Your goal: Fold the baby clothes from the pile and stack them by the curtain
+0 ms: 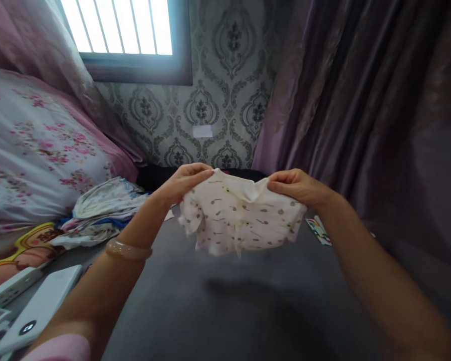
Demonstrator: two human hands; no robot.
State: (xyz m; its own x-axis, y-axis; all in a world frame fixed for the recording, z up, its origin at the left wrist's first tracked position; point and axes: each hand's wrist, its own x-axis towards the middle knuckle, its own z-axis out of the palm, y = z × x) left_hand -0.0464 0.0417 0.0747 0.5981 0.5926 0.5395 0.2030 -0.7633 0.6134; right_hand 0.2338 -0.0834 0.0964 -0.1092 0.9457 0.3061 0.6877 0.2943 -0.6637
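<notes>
A small white baby shirt (244, 220) with a scattered print of little dark figures hangs in the air between my hands. My left hand (190, 180) pinches it at one shoulder beside the neckline. At the opposite shoulder, my right hand (295, 186) grips the cloth between thumb and fingers. The neckline is stretched between them, with a fold sagging near the right hand. Short sleeves droop at both sides, and the lower hem hangs loose above the grey surface (165, 301).
Crumpled clothes (108, 208) lie in a pile at the left, near a yellow printed cushion (37, 245). A white power bank (41, 301) and a power strip (13, 286) are at the lower left. A small colourful packet (318, 230) lies right, by the curtain (323, 100).
</notes>
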